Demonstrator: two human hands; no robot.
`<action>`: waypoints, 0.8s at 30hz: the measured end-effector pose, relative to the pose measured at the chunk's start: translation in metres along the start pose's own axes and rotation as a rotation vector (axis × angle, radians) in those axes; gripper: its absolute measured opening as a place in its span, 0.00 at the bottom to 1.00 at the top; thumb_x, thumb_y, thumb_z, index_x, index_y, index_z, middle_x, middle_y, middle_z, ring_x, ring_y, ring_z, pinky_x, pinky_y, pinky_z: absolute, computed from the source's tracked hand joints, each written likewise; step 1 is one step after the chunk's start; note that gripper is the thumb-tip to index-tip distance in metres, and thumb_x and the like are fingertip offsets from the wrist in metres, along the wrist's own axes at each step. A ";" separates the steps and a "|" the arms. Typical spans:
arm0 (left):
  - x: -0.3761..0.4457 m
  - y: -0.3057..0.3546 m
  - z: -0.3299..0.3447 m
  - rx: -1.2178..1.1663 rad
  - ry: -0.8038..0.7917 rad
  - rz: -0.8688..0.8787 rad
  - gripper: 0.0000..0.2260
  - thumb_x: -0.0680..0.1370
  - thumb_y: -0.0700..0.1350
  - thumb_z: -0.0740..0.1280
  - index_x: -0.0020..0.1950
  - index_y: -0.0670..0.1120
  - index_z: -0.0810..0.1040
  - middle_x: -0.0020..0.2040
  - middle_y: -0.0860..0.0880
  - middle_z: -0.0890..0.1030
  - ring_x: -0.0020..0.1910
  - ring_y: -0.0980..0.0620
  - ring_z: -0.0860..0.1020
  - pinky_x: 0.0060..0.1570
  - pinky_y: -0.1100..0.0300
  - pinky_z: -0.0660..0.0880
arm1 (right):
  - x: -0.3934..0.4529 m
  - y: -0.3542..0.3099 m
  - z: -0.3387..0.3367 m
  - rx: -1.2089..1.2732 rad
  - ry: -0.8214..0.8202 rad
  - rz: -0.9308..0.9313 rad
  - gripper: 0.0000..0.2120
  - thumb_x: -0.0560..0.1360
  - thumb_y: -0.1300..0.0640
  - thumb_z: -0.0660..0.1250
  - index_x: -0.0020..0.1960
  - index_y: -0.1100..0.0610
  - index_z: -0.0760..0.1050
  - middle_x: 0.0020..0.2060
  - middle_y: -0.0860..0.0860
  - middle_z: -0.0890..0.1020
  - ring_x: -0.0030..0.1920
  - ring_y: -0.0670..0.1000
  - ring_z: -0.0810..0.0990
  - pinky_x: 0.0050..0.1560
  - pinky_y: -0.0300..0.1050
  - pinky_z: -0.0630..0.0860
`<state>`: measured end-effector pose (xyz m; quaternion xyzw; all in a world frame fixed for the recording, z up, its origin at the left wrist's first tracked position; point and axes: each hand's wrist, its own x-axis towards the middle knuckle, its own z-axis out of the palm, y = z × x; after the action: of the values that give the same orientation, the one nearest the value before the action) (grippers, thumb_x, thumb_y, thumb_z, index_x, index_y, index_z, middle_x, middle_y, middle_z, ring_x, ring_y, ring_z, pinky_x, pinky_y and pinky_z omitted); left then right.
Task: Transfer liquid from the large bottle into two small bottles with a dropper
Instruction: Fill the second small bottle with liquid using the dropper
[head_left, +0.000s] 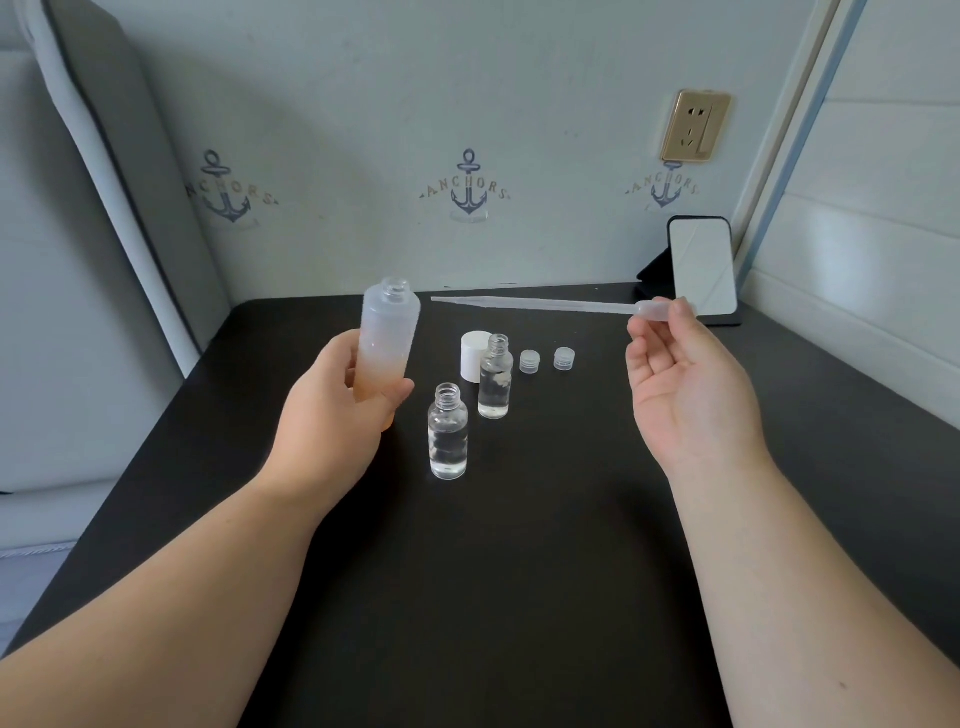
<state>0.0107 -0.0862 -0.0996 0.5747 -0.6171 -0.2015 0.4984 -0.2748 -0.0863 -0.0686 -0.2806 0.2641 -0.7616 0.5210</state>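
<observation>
Frosted large bottle (387, 343) in left hand (332, 410); dropper (545, 304) pinched by right hand (685, 384).

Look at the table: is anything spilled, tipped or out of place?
Nothing stands out. Both small bottles stand upright and open, caps beside them, no spill visible on the table.

Near table (493, 597): bare black surface is lying open between the forearms.
Centre: two small bottles (448, 439), white cap (474, 356) and two clear caps (530, 361) are crowding the way.
Back right: mirror (702, 267) is blocking the corner.
</observation>
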 end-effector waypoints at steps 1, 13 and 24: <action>-0.001 0.001 0.000 0.009 -0.008 0.005 0.19 0.77 0.51 0.73 0.49 0.76 0.69 0.48 0.70 0.77 0.44 0.62 0.80 0.42 0.58 0.76 | 0.000 0.000 0.000 0.001 0.001 -0.002 0.08 0.81 0.57 0.67 0.48 0.60 0.82 0.44 0.50 0.86 0.44 0.48 0.85 0.45 0.38 0.79; 0.000 0.000 -0.001 0.090 0.003 0.090 0.17 0.76 0.49 0.72 0.61 0.65 0.74 0.51 0.63 0.79 0.51 0.62 0.76 0.46 0.63 0.69 | -0.001 -0.001 0.000 -0.078 -0.003 -0.055 0.08 0.81 0.58 0.67 0.46 0.59 0.82 0.43 0.50 0.87 0.44 0.48 0.85 0.46 0.39 0.79; 0.001 -0.002 0.002 0.325 0.041 0.227 0.22 0.75 0.43 0.75 0.68 0.55 0.77 0.58 0.57 0.79 0.58 0.48 0.75 0.60 0.40 0.72 | -0.004 0.005 0.004 -0.273 -0.121 -0.083 0.07 0.79 0.63 0.69 0.45 0.59 0.84 0.43 0.54 0.86 0.40 0.48 0.83 0.43 0.38 0.78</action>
<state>0.0105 -0.0883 -0.1017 0.5783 -0.6920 -0.0299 0.4311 -0.2679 -0.0839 -0.0701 -0.4049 0.3217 -0.7212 0.4610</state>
